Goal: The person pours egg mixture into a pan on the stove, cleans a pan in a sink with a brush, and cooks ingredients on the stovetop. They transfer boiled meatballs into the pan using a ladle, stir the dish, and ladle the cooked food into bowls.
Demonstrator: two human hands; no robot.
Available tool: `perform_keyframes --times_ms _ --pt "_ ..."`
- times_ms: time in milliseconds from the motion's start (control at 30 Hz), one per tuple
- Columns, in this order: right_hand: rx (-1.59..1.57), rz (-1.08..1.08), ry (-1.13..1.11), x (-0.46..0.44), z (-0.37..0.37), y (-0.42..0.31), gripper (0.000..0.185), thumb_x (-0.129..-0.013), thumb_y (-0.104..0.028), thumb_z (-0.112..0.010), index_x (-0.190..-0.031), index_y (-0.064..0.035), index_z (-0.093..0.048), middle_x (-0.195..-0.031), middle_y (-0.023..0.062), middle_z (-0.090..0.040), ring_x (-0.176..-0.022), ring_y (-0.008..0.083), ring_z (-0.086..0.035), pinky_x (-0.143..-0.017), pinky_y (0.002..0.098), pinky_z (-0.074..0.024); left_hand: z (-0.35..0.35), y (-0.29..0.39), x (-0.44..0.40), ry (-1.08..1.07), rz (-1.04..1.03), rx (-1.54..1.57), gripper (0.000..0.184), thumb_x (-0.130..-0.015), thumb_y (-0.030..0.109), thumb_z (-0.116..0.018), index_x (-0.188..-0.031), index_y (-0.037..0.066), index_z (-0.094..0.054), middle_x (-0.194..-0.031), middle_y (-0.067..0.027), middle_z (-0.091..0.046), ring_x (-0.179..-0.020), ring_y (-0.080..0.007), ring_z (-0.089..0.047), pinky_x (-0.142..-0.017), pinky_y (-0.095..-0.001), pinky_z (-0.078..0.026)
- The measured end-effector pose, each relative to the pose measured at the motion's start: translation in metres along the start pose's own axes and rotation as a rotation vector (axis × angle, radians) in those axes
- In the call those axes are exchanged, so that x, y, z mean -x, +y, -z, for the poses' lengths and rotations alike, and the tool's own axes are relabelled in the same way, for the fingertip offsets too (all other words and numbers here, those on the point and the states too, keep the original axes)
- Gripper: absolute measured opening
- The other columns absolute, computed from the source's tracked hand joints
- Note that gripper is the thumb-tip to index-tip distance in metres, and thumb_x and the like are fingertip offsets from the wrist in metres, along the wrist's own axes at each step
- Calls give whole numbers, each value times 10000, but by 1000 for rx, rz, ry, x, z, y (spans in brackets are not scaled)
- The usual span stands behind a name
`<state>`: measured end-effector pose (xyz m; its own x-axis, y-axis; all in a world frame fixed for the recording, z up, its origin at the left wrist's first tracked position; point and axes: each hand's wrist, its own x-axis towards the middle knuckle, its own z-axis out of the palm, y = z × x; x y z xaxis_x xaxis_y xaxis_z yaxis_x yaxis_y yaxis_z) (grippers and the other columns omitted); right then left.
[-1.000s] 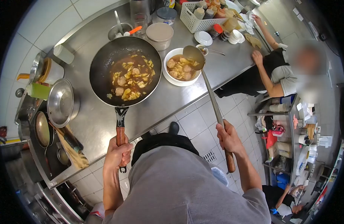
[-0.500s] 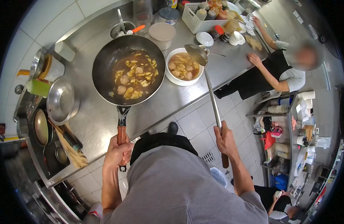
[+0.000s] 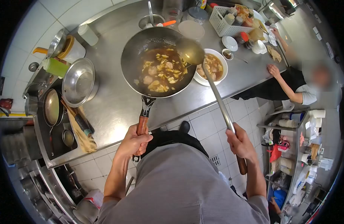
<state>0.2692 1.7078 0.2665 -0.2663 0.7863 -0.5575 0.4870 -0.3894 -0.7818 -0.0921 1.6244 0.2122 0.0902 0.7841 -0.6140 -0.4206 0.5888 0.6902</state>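
Observation:
My left hand [image 3: 135, 142] is wrapped round the wooden handle of a black wok [image 3: 132, 71]. Brown broth with meatballs and pale yellow pieces [image 3: 160, 72] lies in the wok. My right hand [image 3: 240, 142] grips a long-handled ladle [image 3: 217, 93] near its wooden end. The ladle's bowl is over the wok's right rim, beside a white bowl [image 3: 225, 71] of similar soup. That bowl stands on the steel counter, partly covered by the ladle; what the ladle contains, if anything, I cannot make out.
A steel basin [image 3: 79, 83] and a sink [image 3: 35, 140] with pans are to the left. Behind the wok stand a lidded tub [image 3: 191, 30] and a metal pot [image 3: 144, 21] with utensils. A white basket [image 3: 220, 22] of bottles sits at the back right, near another person [image 3: 291, 84].
The ladle's bowl has moved left, from above the soup bowl to the wok's right rim. My view has shifted, so the counter and its things appear further right.

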Motion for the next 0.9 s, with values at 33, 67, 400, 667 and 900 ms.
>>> perform_keyframes --times_ms 33,67,400,667,900 --pt "234 88 53 -8 -5 -2 277 -983 -300 -508 -856 -55 -484 -580 6 -457 -451 87 -430 -400 262 -340 -1 1 1 10 1 -12 262 -790 -34 -629 -753 90 -401 -516 24 -398 -343 -55 -352 -301 -234 -246" --pt "397 161 80 -15 -7 -5 298 -976 -312 -521 -840 -49 -483 -592 13 -466 -511 101 -458 -444 273 -373 -1 1 2 23 3 -23 256 -792 -30 -629 -755 88 -405 -516 24 -399 -346 -56 -357 -302 -236 -249" --pt "-295 -271 -440 -27 -30 -28 317 -1006 -376 -472 -893 -80 -478 -570 -25 -384 -374 63 -333 -338 241 -321 1 0 5 -26 -22 -69 241 -829 3 -606 -767 84 -387 -499 2 -414 -362 -79 -391 -334 -265 -321" --pt "-519 -371 -596 -17 -36 -36 332 -1000 -394 -476 -887 -82 -492 -566 -36 -371 -348 32 -297 -289 206 -294 0 -3 7 7 -21 -58 224 -817 -2 -615 -776 77 -410 -523 11 -421 -370 -75 -395 -328 -257 -315" --pt "-750 -476 -654 -8 -30 -36 360 -974 -434 -507 -895 -83 -499 -571 -64 -350 -337 4 -289 -264 194 -265 -6 -2 5 41 -12 -29 272 -802 -9 -622 -701 94 -392 -516 21 -403 -357 -68 -379 -312 -246 -281"
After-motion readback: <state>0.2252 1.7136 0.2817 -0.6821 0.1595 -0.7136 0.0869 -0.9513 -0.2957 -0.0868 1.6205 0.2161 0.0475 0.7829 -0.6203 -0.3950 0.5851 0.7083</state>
